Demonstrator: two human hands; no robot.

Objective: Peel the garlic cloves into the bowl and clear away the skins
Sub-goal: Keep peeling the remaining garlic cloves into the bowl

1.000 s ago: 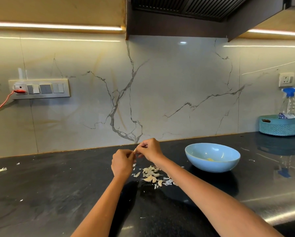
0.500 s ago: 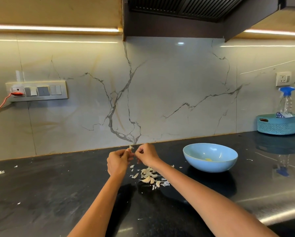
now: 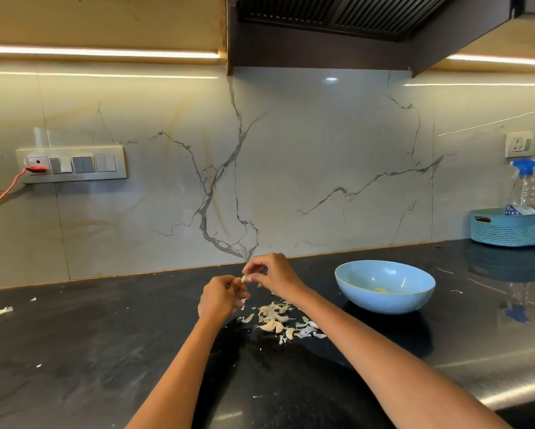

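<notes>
A: Above the black table [image 3: 105, 351], a little way out from the marble wall [image 3: 291, 165], both hands are raised with one garlic clove [image 3: 243, 278] between them.

B: How is each grip?

A: The left hand [image 3: 218, 300] has its fingers curled and pinches the clove from below. The right hand [image 3: 270, 275] pinches it from above with thumb and fingertips, so each grip is clamped on the same clove. How much skin is left on it is too small to tell.

B: And the rest of the garlic?

A: A loose pile of cloves and skins [image 3: 280, 322] lies on the table just below the hands, partly under the right forearm. More white scraps [image 3: 2, 311] are scattered far to the left and a few to the right of the bowl.

B: Where is the bowl?

A: The light blue bowl [image 3: 414, 300] stands upright on the table to the right of the pile, apart from it. One small yellowish piece [image 3: 381, 290] lies at its bottom.

B: Anything else around?

A: A teal basket [image 3: 507, 232] sits at the far right against the wall with a spray bottle [image 3: 523, 187] standing in it. A switch panel [image 3: 74, 164] on the left of the wall has an orange cord [image 3: 3, 196] plugged in.
</notes>
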